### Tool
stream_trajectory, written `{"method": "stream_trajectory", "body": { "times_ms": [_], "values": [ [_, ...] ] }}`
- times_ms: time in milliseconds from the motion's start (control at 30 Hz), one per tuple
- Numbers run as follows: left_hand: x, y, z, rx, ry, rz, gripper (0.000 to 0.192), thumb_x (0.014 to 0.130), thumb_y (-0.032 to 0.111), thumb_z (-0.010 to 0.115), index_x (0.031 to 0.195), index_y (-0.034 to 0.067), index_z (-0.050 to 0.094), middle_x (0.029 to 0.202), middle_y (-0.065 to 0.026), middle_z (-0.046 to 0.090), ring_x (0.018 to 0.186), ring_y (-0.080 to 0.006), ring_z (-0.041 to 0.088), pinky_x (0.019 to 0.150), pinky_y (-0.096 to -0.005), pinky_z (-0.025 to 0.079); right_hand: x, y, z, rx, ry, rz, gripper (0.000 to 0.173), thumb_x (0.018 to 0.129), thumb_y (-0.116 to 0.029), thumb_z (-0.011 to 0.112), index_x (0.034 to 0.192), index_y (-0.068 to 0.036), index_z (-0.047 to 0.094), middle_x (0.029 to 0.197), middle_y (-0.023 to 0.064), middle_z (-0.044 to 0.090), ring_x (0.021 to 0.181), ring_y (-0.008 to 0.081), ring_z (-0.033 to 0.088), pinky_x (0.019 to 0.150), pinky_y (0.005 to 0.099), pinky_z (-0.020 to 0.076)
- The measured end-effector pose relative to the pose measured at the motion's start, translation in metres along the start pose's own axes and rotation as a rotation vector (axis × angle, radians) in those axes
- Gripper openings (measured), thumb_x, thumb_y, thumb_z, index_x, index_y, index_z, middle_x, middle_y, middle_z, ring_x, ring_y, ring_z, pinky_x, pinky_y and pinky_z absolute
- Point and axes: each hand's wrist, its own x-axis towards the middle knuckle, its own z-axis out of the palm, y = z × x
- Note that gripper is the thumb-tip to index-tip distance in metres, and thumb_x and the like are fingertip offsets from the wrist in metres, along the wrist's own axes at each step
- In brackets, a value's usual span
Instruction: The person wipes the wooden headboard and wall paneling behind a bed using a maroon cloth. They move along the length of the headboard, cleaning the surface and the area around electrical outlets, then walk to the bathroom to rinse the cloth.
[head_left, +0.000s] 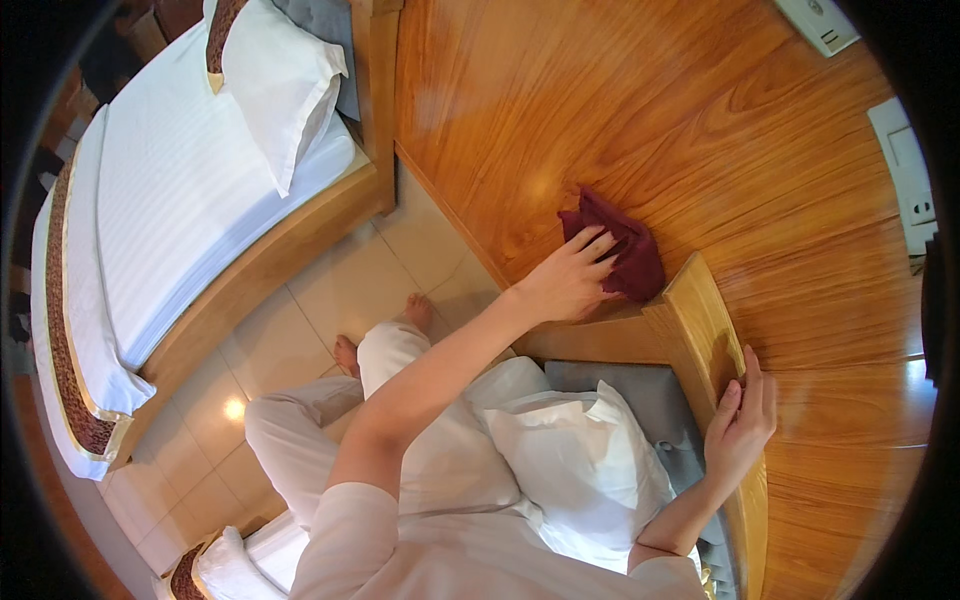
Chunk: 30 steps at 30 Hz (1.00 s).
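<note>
My left hand (568, 279) presses a crumpled dark red cloth (634, 251) against the glossy wood-panelled wall (517, 135), just beyond the corner of a wooden headboard (701, 315). The cloth bunches beyond my fingertips. Further right, my right hand (742, 420) rests on the top edge of that headboard, fingers together and thumb apart, holding nothing that I can see. Below the headboard's grey padding (622, 394), a white pillow (585, 457) lies beside my body.
Another bed (259, 292) with a white pillow (281, 82) stands at the upper left. Between the beds runs a tiled floor (247, 352), where my bare feet show. A socket plate (911, 180) and a white wall box (821, 22) are at the right.
</note>
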Motion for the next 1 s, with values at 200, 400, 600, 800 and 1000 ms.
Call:
{"method": "stream_trajectory", "body": {
  "times_ms": [200, 400, 600, 800, 1000],
  "values": [
    [-0.011, 0.016, 0.018, -0.008, 0.006, -0.08, 0.022, 0.072, 0.033, 0.071, 0.08, 0.013, 0.079, 0.118, -0.0103, 0.065, 0.135, -0.037, 0.044, 0.121, -0.0564, 0.028, -0.001, 0.0, -0.001, 0.014, -0.008, 0.015, 0.036, 0.106, -0.02, 0.049, 0.131, 0.0, 0.065, 0.092, 0.0184, 0.061, 0.077, 0.0338, 0.061, 0.066, 0.0426, 0.0489],
    [-0.07, 0.008, 0.055, 0.046, -0.279, -0.06, 0.022, 0.073, 0.029, 0.067, 0.083, 0.013, 0.078, 0.106, -0.0058, 0.066, 0.129, -0.0352, 0.046, 0.121, -0.0557, 0.027, -0.001, -0.003, 0.001, 0.005, -0.004, 0.031, 0.038, 0.107, -0.024, 0.047, 0.132, 0.0, 0.065, 0.092, 0.0188, 0.062, 0.076, 0.0338, 0.06, 0.066, 0.0426, 0.049],
    [-0.121, 0.015, 0.067, 0.098, -0.658, -0.144, 0.034, 0.082, 0.023, 0.063, 0.113, 0.017, 0.077, 0.111, -0.0055, 0.067, 0.137, -0.0359, 0.043, 0.125, -0.0552, 0.021, 0.001, -0.002, 0.002, -0.008, 0.002, 0.039, 0.04, 0.107, -0.026, 0.047, 0.133, 0.0, 0.064, 0.094, 0.0193, 0.063, 0.077, 0.0342, 0.061, 0.067, 0.0433, 0.0499],
    [-0.183, 0.037, 0.122, -0.066, -0.348, -0.398, 0.05, 0.085, 0.016, 0.059, 0.135, 0.019, 0.067, 0.142, -0.0132, 0.057, 0.143, -0.0363, 0.04, 0.127, -0.0571, 0.016, 0.005, -0.002, 0.0, -0.024, -0.011, 0.015, 0.04, 0.106, -0.026, 0.048, 0.133, 0.0, 0.064, 0.094, 0.0197, 0.063, 0.076, 0.0345, 0.06, 0.067, 0.0434, 0.0498],
    [-0.193, 0.041, 0.117, -0.219, -0.351, -0.474, 0.054, 0.084, 0.01, 0.058, 0.138, 0.018, 0.064, 0.151, -0.0164, 0.048, 0.147, -0.0399, 0.035, 0.127, -0.0564, 0.017, -0.002, -0.004, -0.002, -0.009, -0.038, 0.052, 0.039, 0.104, -0.022, 0.051, 0.133, 0.001, 0.063, 0.093, 0.0208, 0.063, 0.08, 0.0375, 0.061, 0.07, 0.0461, 0.0495]
  ]
}}
